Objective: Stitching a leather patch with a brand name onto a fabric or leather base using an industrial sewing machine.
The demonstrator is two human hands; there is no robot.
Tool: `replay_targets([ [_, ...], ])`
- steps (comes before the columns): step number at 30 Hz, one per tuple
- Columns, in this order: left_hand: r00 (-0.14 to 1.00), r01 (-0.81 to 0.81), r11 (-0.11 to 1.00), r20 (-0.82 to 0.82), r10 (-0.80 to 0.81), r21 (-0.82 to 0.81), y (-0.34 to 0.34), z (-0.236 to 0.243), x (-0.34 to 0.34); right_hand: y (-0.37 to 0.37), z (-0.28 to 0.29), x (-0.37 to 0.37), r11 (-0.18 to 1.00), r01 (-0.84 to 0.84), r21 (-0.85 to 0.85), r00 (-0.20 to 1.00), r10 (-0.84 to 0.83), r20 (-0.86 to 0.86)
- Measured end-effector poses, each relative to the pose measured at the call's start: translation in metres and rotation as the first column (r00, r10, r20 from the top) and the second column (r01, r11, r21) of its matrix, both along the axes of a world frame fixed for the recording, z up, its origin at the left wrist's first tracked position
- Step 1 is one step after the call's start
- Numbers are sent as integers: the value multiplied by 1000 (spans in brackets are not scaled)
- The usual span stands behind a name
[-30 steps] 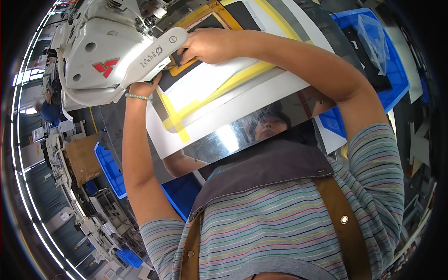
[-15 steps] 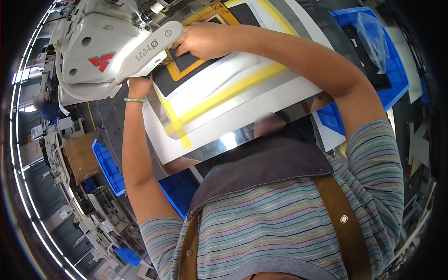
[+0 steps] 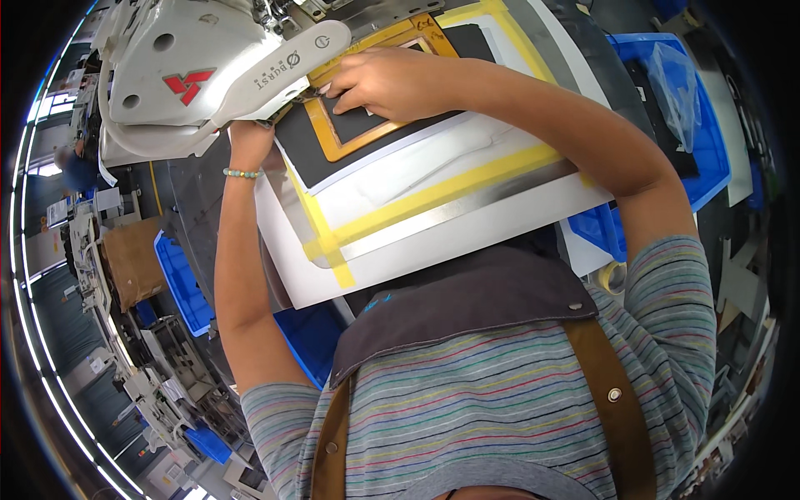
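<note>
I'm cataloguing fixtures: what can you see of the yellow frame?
The frame is flat, amber-yellow and roughly rectangular, with a large opening; it looks like plastic. Dark marks show at its far right corner. It lies slanted on a black sheet. The right hand reaches across it, fingers over the opening, hiding part of it. The white machine hides some of its left side; contact there cannot be told.

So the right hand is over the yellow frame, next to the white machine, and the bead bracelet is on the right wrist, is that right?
Not quite: the head view shows the bead bracelet on the left wrist, not the right. The right hand is over the yellow frame, next to the white machine, as you said.
</note>
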State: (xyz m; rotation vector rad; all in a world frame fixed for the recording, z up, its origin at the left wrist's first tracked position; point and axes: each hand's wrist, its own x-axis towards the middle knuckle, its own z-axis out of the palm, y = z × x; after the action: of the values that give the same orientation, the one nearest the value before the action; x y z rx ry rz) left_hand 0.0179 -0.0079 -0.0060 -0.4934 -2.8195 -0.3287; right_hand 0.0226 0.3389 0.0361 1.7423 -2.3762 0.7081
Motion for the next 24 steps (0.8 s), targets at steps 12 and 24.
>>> replay_targets([
  [12,995,97,927,-3,-103,363,32,60,90,63,35,-26,981,190,-25,977,-186,105],
  [24,938,343,926,-103,-330,157,118,147,136,25,39,-67,838,368,-402,926,-293,238],
])
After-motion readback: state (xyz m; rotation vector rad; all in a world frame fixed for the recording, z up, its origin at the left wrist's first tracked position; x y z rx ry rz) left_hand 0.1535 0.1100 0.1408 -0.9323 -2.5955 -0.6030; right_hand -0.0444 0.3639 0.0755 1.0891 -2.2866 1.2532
